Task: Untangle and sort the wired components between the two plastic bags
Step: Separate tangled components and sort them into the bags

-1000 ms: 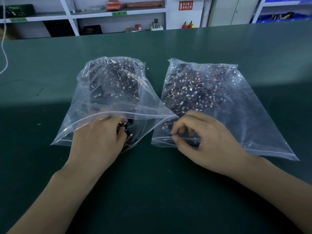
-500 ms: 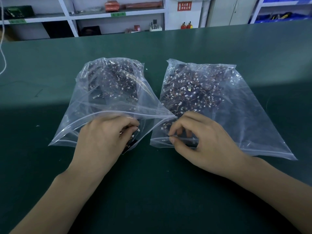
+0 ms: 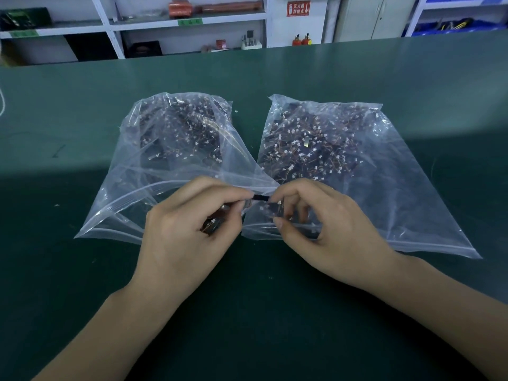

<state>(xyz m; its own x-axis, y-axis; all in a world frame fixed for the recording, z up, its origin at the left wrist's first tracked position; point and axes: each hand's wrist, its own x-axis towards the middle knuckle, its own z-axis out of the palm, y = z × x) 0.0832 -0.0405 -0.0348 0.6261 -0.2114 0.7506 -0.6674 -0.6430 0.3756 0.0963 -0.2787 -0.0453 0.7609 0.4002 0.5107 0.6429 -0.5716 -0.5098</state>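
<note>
Two clear zip bags lie side by side on the green table, both holding tangled small black components with thin red wires and white connectors. The left bag point(image 3: 143, 171) has its mouth toward me; the right bag point(image 3: 398, 188) is fuller. My left hand point(image 3: 187, 237) is closed on a small bunch of wired components point(image 3: 213, 225) at the left bag's mouth. My right hand point(image 3: 327, 226) pinches a small black component point(image 3: 261, 198) between the two hands, its fingers resting on the right bag's near corner. Both hands' fingertips almost meet there.
The dark green table point(image 3: 247, 312) stretches in front of and around the bags. White shelving point(image 3: 189, 23) with boxes and tools stands beyond the far edge, with two small red extinguishers point(image 3: 301, 40). A thin white cord point(image 3: 2, 101) hangs at the far left.
My left hand has lifted off the left bag's mouth and moved right with its components. My right hand has shifted left and up, and the two hands now meet on a black component between the bags.
</note>
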